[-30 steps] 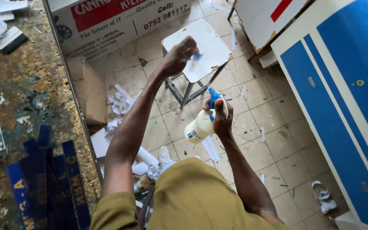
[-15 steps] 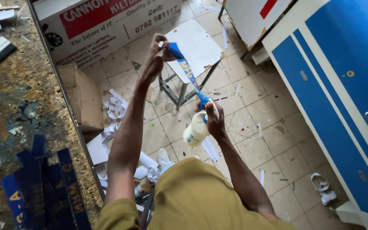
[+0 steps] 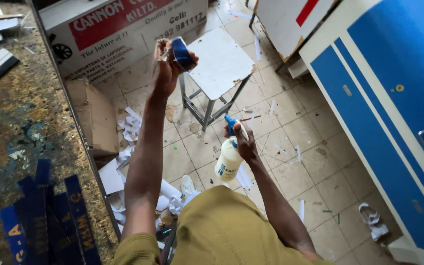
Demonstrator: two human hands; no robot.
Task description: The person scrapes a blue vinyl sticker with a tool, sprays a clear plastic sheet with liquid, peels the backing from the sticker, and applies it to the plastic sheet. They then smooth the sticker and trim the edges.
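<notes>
Left hand (image 3: pixel 165 64) raised at arm's length over the floor, fingers closed on a bent blue strip (image 3: pixel 182 53) (glossy, curled into a loop above the palm). Right hand (image 3: pixel 244 142) lower and nearer the body, wrapped around the neck of a white squeeze bottle (image 3: pixel 228 161) with a blue nozzle, bottle hanging nearly upright below the grip. Well apart from each other, strip high and bottle low. Just beyond the left hand, a small white stool (image 3: pixel 219 61) on metal legs, standing on the tiled floor (image 3: pixel 290 172). Scattered over those tiles, paper scraps (image 3: pixel 132 126) and white offcuts, thickest beside an open cardboard box (image 3: pixel 94 117). Off to the person's left, a stained worktop (image 3: pixel 23 118) carrying a fan of dark blue strips (image 3: pixel 50 216) with yellow lettering. Behind the stool, a white printed signboard (image 3: pixel 123 29) leaning upright. Along the right edge, a blue and white cabinet (image 3: pixel 384 108) with small metal handles.
</notes>
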